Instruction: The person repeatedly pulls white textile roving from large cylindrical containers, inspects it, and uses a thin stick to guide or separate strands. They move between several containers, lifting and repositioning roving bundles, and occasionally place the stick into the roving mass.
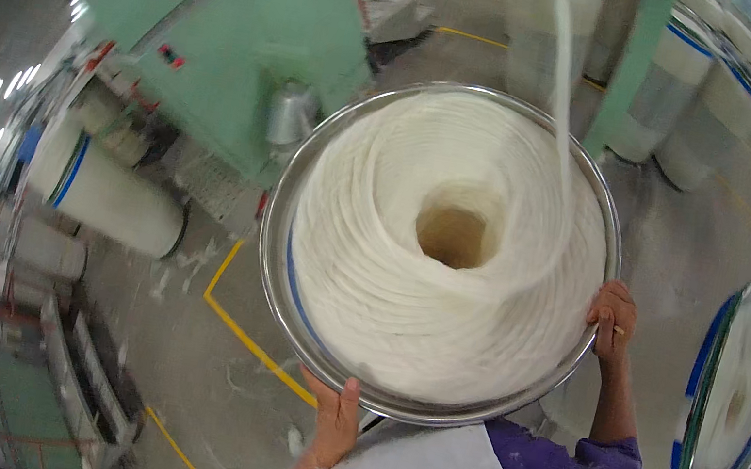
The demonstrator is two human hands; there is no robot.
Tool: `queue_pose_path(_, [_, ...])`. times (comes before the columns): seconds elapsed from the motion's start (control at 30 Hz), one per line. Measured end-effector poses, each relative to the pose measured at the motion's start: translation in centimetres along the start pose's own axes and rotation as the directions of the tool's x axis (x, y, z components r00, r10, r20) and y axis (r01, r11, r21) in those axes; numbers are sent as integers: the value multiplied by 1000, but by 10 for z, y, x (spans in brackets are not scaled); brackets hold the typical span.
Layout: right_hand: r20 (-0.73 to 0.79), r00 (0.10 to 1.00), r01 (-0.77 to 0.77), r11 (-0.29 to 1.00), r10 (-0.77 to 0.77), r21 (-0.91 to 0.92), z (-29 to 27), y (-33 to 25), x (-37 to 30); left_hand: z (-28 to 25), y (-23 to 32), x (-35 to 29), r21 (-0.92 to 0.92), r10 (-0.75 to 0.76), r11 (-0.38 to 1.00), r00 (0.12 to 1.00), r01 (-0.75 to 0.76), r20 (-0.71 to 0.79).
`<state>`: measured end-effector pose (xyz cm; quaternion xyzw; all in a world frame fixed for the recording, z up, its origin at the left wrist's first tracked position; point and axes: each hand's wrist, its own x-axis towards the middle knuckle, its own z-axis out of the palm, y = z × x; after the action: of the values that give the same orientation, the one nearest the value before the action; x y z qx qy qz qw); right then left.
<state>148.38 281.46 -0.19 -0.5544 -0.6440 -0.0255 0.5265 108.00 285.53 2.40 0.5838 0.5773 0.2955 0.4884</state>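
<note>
Both hands grip the metal rim of a sliver can (280,249): the left hand (335,415) at its near edge, the right hand (613,316) at its right side. White coiled sliver (375,235) fills it. Beyond stands a green machine (251,28).

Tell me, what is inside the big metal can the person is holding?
The can is filled to its rim with coiled white sliver, leaving a hollow in the middle. The sliver covers the can's walls and bottom, so nothing below can be seen.
</note>
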Motion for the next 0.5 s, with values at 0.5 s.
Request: queue_pose_path(0.5, [-284, 957, -184, 870, 53, -457, 27, -18, -2, 24, 59, 285, -138, 434, 893, 733, -429, 524])
